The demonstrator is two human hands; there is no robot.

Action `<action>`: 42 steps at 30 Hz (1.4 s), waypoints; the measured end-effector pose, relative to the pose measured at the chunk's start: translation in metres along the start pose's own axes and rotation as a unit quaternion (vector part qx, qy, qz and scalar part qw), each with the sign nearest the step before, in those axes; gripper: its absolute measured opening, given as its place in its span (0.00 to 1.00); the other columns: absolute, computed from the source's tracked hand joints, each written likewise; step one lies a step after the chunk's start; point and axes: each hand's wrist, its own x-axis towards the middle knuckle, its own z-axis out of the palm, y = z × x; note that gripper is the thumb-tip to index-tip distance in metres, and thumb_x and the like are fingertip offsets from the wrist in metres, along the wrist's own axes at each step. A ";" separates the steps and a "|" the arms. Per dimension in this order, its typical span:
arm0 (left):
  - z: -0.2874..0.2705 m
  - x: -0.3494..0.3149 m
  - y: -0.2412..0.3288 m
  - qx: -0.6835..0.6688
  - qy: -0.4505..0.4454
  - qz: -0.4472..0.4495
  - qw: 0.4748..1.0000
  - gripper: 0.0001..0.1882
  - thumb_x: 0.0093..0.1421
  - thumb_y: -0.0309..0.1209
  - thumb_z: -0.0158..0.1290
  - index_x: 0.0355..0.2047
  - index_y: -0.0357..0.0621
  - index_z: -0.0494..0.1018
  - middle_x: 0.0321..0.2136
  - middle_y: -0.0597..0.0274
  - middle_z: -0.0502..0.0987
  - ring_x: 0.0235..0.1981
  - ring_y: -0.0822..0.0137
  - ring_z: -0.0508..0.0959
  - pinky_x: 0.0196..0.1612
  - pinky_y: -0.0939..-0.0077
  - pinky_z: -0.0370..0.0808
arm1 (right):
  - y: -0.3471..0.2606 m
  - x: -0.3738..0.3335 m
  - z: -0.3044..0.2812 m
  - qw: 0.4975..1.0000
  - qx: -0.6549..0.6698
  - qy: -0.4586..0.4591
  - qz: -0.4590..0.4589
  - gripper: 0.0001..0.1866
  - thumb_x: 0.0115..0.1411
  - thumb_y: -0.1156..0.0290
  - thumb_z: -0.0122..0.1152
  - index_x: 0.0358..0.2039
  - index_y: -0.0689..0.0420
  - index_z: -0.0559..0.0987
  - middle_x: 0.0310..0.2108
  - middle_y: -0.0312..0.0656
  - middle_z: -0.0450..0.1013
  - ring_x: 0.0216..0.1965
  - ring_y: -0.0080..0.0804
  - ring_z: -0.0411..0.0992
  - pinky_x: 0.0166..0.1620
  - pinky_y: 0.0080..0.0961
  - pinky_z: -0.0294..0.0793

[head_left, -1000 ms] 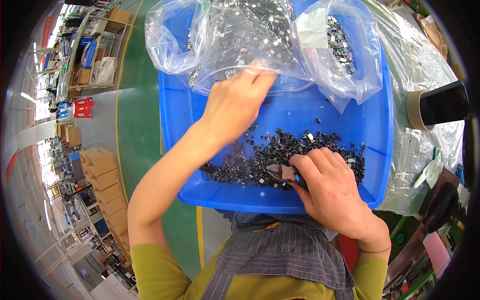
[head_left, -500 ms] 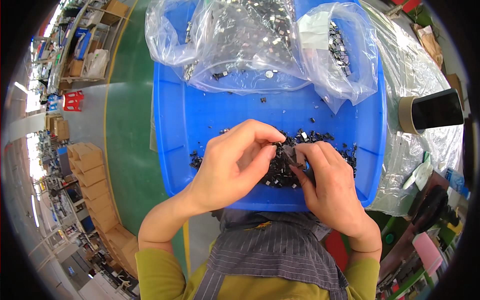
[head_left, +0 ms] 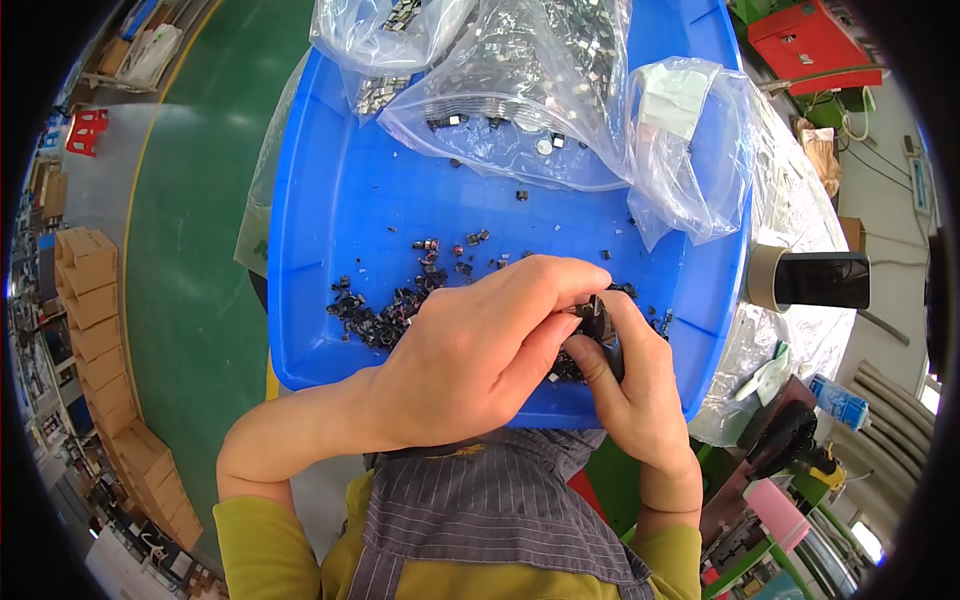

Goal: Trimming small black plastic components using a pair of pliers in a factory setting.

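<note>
Head view, looking straight down: both hands meet over the near edge of a big blue plastic tray (head_left: 330,200). The left hand (head_left: 470,345) lies across from about 8 o'clock, its fingers (head_left: 560,275) curled together and pinched on a small black part (head_left: 592,312). The right hand (head_left: 635,390) comes up from 5 o'clock, its fingers (head_left: 590,362) closed on the same part from below, so the piece sits clamped between the two hands, just above the tray's near rim.

At 9 o'clock from the hands, a loose heap of small black parts (head_left: 385,315) lies on the tray floor. At 12 o'clock, clear plastic bags (head_left: 520,90) holding more small pieces rest on the tray's far half. Off at 3 o'clock, beyond the tray, a roll of tape (head_left: 765,277) sits on the plastic-covered counter (head_left: 790,200).
</note>
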 end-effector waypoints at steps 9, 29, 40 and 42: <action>-0.009 0.002 0.003 -0.116 -0.033 -0.070 0.990 0.11 0.61 0.17 0.53 0.44 0.36 0.69 0.36 0.56 0.78 0.26 0.74 0.79 0.27 0.84 0.76 | -0.009 -0.001 -0.009 0.998 0.037 -0.038 0.030 0.14 0.56 0.79 0.61 0.43 0.62 0.73 0.34 0.49 0.72 0.36 0.49 0.72 0.40 0.36 0.71; -0.006 0.002 -0.003 -0.292 -0.032 -0.143 0.945 0.03 0.65 0.20 0.50 0.39 0.38 0.70 0.30 0.61 0.77 0.21 0.79 0.73 0.24 0.85 0.69 | -0.004 -0.003 -0.012 0.996 0.065 -0.063 0.015 0.10 0.58 0.75 0.61 0.38 0.63 0.72 0.33 0.52 0.72 0.36 0.54 0.72 0.38 0.40 0.71; -0.007 0.004 -0.003 -0.246 -0.041 -0.147 0.957 0.06 0.62 0.17 0.51 0.37 0.39 0.67 0.32 0.52 0.76 0.19 0.77 0.73 0.22 0.87 0.69 | -0.001 -0.002 -0.010 0.998 0.023 -0.056 -0.003 0.11 0.59 0.72 0.61 0.38 0.63 0.71 0.33 0.52 0.72 0.36 0.55 0.72 0.38 0.42 0.71; -0.007 0.003 -0.002 -0.249 -0.041 -0.152 0.956 0.06 0.62 0.17 0.51 0.37 0.39 0.67 0.32 0.53 0.76 0.19 0.77 0.73 0.22 0.87 0.69 | -0.003 -0.002 -0.011 0.998 0.018 -0.057 -0.005 0.11 0.59 0.72 0.61 0.37 0.63 0.71 0.32 0.52 0.73 0.36 0.55 0.72 0.37 0.42 0.71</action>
